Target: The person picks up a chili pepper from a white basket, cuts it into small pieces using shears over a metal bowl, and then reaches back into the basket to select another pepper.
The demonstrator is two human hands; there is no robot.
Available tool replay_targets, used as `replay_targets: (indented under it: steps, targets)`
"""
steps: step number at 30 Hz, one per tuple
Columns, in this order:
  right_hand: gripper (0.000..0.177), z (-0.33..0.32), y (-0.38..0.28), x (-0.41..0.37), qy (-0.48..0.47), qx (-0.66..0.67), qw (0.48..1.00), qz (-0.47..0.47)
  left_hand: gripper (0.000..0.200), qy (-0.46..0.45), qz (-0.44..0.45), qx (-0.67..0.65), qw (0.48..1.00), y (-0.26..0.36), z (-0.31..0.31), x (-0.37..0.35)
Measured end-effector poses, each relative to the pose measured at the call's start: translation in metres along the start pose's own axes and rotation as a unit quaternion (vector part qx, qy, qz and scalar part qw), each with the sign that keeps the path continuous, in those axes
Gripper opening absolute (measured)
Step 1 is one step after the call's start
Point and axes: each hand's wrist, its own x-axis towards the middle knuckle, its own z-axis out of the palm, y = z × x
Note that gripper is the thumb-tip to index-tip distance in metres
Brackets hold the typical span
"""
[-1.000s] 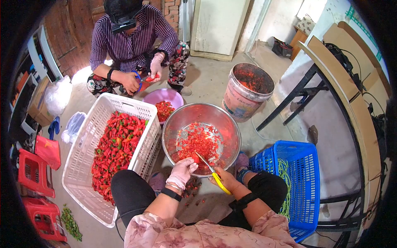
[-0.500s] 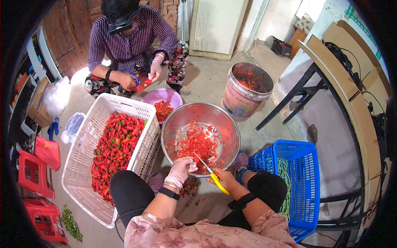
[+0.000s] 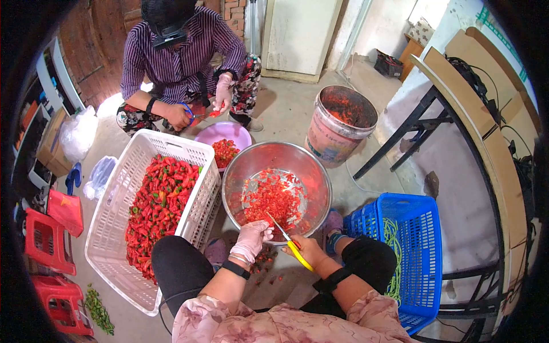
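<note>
My left hand (image 3: pixel 250 238), in a thin pale glove, is closed in a pinch over the near rim of the steel bowl (image 3: pixel 318 197). A bit of red chili pepper (image 3: pixel 269 220) shows at its fingertips. Bare and wrapped round the yellow handles, my right hand (image 3: pixel 309 251) holds a pair of scissors (image 3: pixel 298 256). The blades point up and left, their tips close to the left fingertips. Chopped red chili (image 3: pixel 273 197) covers much of the bowl's bottom.
Left of my knee stands a white crate (image 3: pixel 108 240) of whole red peppers. Opposite, a person (image 3: pixel 177 63) cuts with blue-handled scissors over a pink basin (image 3: pixel 239 132). A stained bucket (image 3: pixel 337 137), a blue crate (image 3: pixel 420 274) and a table (image 3: pixel 474 131) are to the right.
My left hand and the scissors have shifted slightly, the blades staying near the left fingertips. The other person's gloved hand has moved a little right and down.
</note>
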Motion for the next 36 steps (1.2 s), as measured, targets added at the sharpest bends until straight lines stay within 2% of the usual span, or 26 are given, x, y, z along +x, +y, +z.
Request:
replay_targets:
  steps: [3, 6, 8, 11, 15, 17, 30, 32, 36]
  targets:
    - [0.044, -0.005, -0.005, -0.001, 0.008, -0.001, 1.0, -0.014, 0.007, 0.006, -0.002, -0.016, 1.0, -0.003, -0.001, 0.002]
    - [0.047, -0.009, -0.005, -0.001, 0.01, 0.012, 1.0, 0.022, 0.008, 0.011, 0.01, -0.029, 0.999, -0.001, 0.0, 0.001]
    - [0.05, -0.006, -0.001, 0.002, 0.047, -0.032, 0.998, -0.016, 0.008, 0.014, 0.018, -0.035, 0.999, 0.0, 0.0, 0.001]
    - [0.053, -0.01, -0.01, -0.003, 0.027, -0.087, 0.995, -0.042, 0.007, 0.01, 0.036, -0.055, 0.998, 0.0, 0.001, 0.0]
    - [0.053, -0.004, -0.011, -0.004, 0.046, -0.13, 0.99, -0.031, 0.007, -0.002, 0.057, -0.082, 0.995, -0.003, 0.009, -0.006]
    - [0.051, -0.003, -0.009, -0.002, 0.036, -0.127, 0.991, 0.001, 0.007, 0.003, 0.061, -0.082, 0.995, -0.003, 0.012, -0.009]
    - [0.046, -0.007, -0.013, -0.004, 0.019, -0.127, 0.991, 0.032, 0.006, 0.027, 0.029, -0.051, 0.998, -0.003, 0.0, 0.002]
    - [0.046, -0.009, -0.003, -0.002, 0.024, -0.037, 0.999, -0.032, 0.006, 0.027, 0.026, -0.051, 0.998, 0.001, -0.002, 0.002]
    - [0.048, -0.009, 0.006, 0.0, 0.027, 0.005, 0.999, -0.029, 0.008, 0.008, 0.017, -0.021, 1.0, 0.011, 0.0, -0.001]
